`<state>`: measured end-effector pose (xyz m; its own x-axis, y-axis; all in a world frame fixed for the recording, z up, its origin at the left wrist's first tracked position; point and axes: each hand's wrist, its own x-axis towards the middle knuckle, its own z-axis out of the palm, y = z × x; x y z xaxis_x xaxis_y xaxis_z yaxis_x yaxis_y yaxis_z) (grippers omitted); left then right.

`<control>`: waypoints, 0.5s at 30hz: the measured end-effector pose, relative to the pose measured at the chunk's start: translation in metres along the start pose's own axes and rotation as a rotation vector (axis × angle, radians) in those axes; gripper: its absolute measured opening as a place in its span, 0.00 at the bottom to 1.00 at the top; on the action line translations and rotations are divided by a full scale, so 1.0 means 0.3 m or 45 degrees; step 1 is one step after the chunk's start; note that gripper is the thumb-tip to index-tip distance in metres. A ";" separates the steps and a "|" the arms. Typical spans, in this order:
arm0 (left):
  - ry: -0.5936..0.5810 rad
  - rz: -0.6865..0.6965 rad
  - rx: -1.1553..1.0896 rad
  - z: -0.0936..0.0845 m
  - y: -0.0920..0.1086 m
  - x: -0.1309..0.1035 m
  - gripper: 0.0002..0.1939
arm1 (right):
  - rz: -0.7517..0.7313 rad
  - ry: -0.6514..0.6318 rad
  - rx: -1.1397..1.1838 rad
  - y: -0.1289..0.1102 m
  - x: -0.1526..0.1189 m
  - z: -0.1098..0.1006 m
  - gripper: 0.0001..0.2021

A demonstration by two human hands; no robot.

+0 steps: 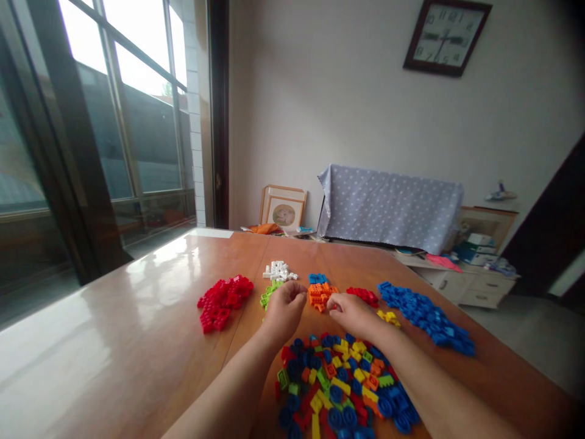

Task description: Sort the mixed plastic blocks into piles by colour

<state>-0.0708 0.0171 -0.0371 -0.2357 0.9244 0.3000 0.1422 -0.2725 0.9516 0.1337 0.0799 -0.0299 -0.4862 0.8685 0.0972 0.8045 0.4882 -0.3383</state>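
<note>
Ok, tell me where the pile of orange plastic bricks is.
In the head view, the orange brick pile lies just right of centre, between the left hand and the right hand, nearer the camera than the small cluster of blue plastic bricks.

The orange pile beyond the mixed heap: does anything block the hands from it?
Nothing visible does. The left hand and right hand flank the orange pile, fingertips close beside it; the mixed heap lies nearer the person.
</note>
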 end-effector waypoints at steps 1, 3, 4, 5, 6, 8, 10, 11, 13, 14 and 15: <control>0.000 0.001 0.005 0.000 -0.004 0.001 0.06 | -0.010 0.008 -0.032 -0.011 0.006 0.003 0.08; 0.005 0.004 0.014 0.000 -0.010 0.003 0.06 | -0.022 0.015 -0.110 -0.028 0.022 0.013 0.10; 0.008 0.009 0.019 0.000 -0.014 0.004 0.06 | -0.018 0.014 -0.148 -0.033 0.029 0.020 0.10; 0.014 0.015 0.024 0.000 -0.017 0.005 0.06 | -0.009 0.014 -0.179 -0.036 0.037 0.026 0.10; 0.018 0.022 0.030 -0.001 -0.021 0.007 0.06 | 0.003 0.015 -0.201 -0.036 0.043 0.032 0.09; 0.020 0.037 0.045 -0.001 -0.027 0.010 0.05 | 0.025 0.017 -0.225 -0.033 0.052 0.041 0.06; 0.022 0.044 0.060 -0.002 -0.031 0.012 0.05 | 0.040 0.014 -0.246 -0.029 0.057 0.041 0.04; 0.021 0.043 0.064 -0.002 -0.032 0.012 0.06 | 0.046 0.010 -0.255 -0.028 0.057 0.039 0.04; 0.024 0.035 0.068 -0.003 -0.031 0.013 0.06 | 0.055 0.001 -0.269 -0.028 0.057 0.032 0.04; 0.025 0.032 0.067 -0.003 -0.030 0.012 0.05 | 0.060 -0.001 -0.275 -0.029 0.057 0.028 0.04; 0.026 0.031 0.064 -0.003 -0.029 0.012 0.05 | 0.066 0.001 -0.280 -0.031 0.056 0.024 0.04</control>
<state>-0.0736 0.0227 -0.0444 -0.2511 0.9118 0.3248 0.1964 -0.2806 0.9395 0.1156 0.0894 -0.0318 -0.4420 0.8929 0.0861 0.8834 0.4499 -0.1308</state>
